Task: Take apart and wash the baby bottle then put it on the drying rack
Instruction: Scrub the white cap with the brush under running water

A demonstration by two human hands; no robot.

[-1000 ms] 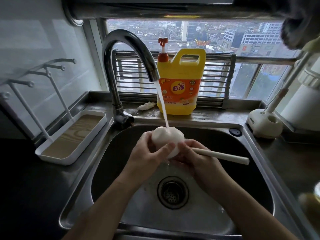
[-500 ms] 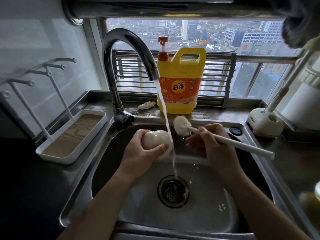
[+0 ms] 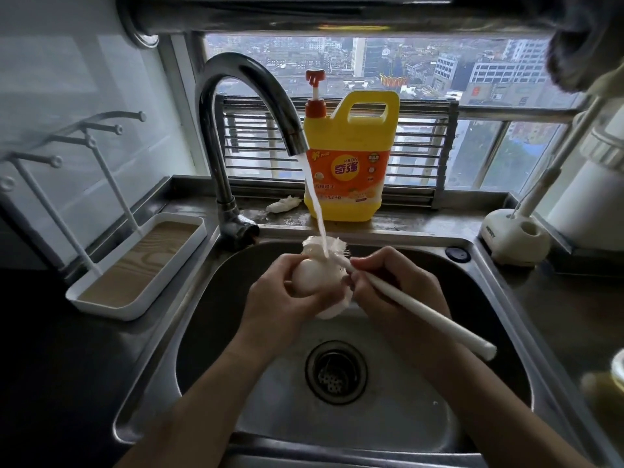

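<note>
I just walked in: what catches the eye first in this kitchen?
Two hands meet over the steel sink: the left hand grips a white bottle part, the right hand holds a white bottle brush under the stream from the faucet. Behind them, by the window, stands a bright yellow detergent jug.

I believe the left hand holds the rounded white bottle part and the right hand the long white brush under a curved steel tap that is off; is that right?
Not off: the head view shows the curved steel tap running, its water stream landing on the bristles of the long white brush. The rest stands.
</note>
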